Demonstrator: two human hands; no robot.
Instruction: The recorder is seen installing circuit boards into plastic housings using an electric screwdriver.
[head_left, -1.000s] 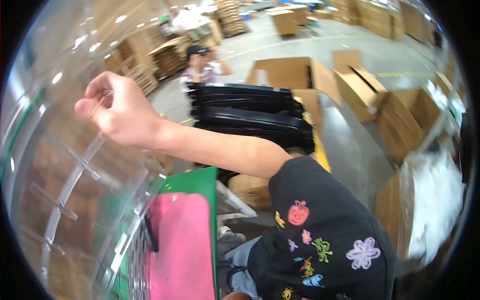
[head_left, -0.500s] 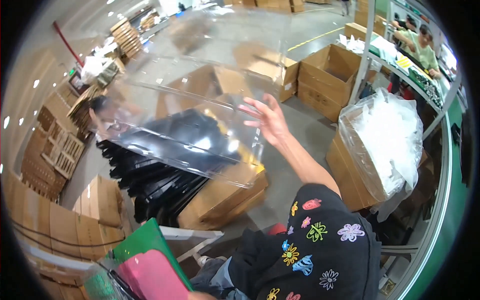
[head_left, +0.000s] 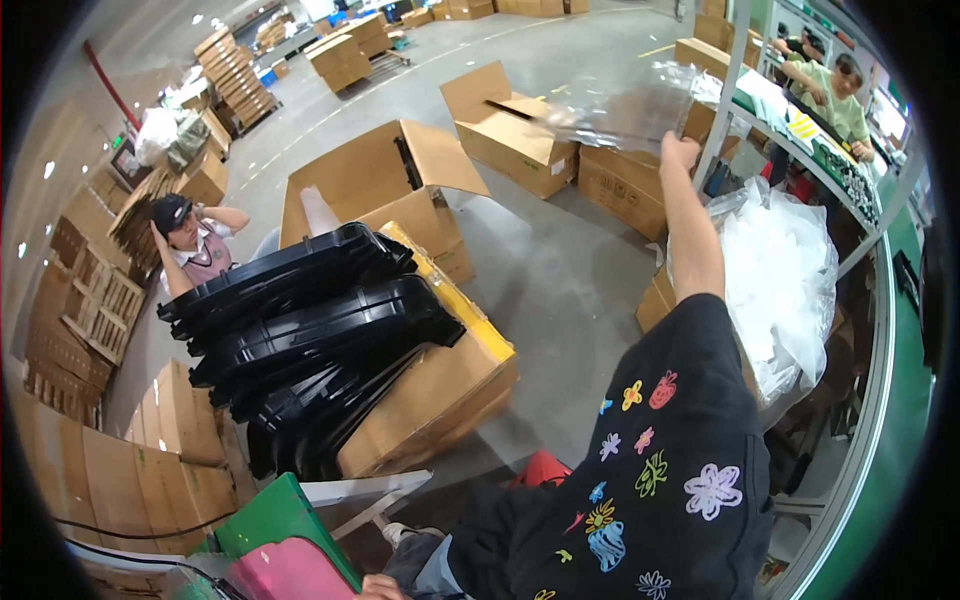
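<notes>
Stretched out to the far right, my right hand (head_left: 680, 152) is closed at the edge of a clear plastic tray (head_left: 625, 110). The tray is thin, see-through and blurred by motion, and it hangs over the open cartons at the back. At the lower edge, only part of my left hand (head_left: 380, 588) shows, its fingers curled beside a green board (head_left: 283, 520) with a pink sheet (head_left: 292, 573) on it. What those fingers hold, if anything, is hidden. A stack of glossy black plastic frames (head_left: 330, 325) lies left of centre on a carton (head_left: 430, 410).
An open carton (head_left: 350, 180) stands behind the black frames, and a person (head_left: 205, 245) is beside them. Another open carton (head_left: 520, 145) is farther back. On the right are a bag of white plastic (head_left: 775, 285) and a metal shelf; a second person (head_left: 835, 95) works there.
My right arm has swung right and away, and the clear tray has moved with it from above the black frames to the back cartons. The right fingers, spread before, now look closed.
</notes>
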